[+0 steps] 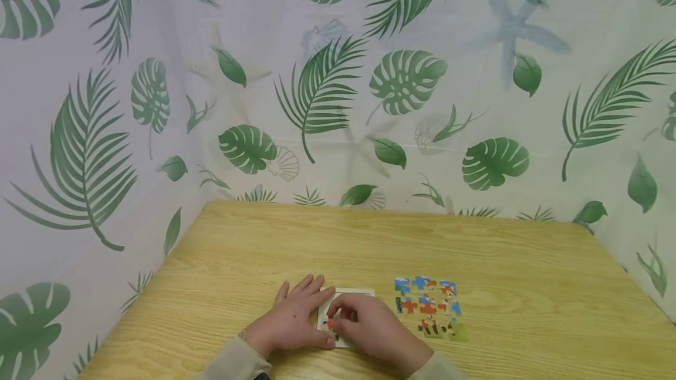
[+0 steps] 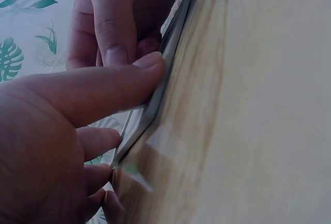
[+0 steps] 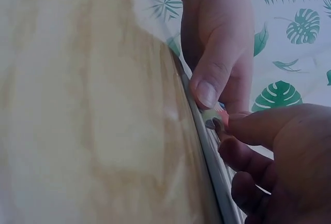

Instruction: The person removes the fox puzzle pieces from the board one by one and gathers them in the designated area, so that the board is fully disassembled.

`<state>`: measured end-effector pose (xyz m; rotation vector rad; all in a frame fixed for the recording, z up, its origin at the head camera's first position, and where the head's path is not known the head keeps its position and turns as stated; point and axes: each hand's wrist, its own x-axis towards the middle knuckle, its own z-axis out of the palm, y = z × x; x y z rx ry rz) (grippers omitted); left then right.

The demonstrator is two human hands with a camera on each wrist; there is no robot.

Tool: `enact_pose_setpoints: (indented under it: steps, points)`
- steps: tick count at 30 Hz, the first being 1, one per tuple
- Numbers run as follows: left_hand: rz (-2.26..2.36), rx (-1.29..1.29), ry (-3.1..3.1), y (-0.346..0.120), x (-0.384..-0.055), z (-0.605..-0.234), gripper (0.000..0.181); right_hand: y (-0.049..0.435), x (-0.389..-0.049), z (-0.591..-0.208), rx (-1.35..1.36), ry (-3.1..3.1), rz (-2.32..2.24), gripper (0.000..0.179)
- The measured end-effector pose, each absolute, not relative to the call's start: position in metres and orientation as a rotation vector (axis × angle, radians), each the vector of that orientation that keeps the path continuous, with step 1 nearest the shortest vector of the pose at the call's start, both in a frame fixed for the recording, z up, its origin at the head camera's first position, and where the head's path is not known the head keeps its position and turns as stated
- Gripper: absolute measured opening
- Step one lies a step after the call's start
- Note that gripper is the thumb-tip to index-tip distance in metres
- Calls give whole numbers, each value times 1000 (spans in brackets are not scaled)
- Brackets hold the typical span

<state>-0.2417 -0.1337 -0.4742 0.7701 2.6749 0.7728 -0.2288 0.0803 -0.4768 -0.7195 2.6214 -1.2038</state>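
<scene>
A puzzle tray (image 1: pixel 364 292) with a pale rim lies on the table, partly hidden under both hands. My left hand (image 1: pixel 289 320) rests at its left side with fingers spread, its thumb (image 2: pixel 139 71) lying on the near edge. Over the tray, my right hand (image 1: pixel 372 324) has thumb and index finger bent together, pinching a small puzzle piece (image 3: pixel 223 116) with red and green on it. The piece is at the left part of the tray, close by the left thumb. The right palm and wrist cover much of the tray in the head view.
Several loose puzzle pieces (image 1: pixel 428 305) lie in rough rows to the right of the tray, showing blue, red and orange parts. They rest on a wood-grain table (image 1: pixel 253 233). A white curtain with green leaves (image 1: pixel 406 81) stands behind and at both sides.
</scene>
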Motion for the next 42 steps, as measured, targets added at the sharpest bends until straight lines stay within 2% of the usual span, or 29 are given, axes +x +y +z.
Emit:
enact_pose_setpoints:
  steps: [5, 20, 42]
  points:
    - [774, 771, 2678, -136, -242, -473, 97, 76, -227, -479, -717, 2632, -1240, 2]
    - [793, 762, 2681, -138, -239, -476, 95, 68, -222, -482, -685, 2643, -1337, 17]
    - [755, 787, 2705, -134, -241, -474, 95, 107, -216, -475, -550, 2657, -1403, 7]
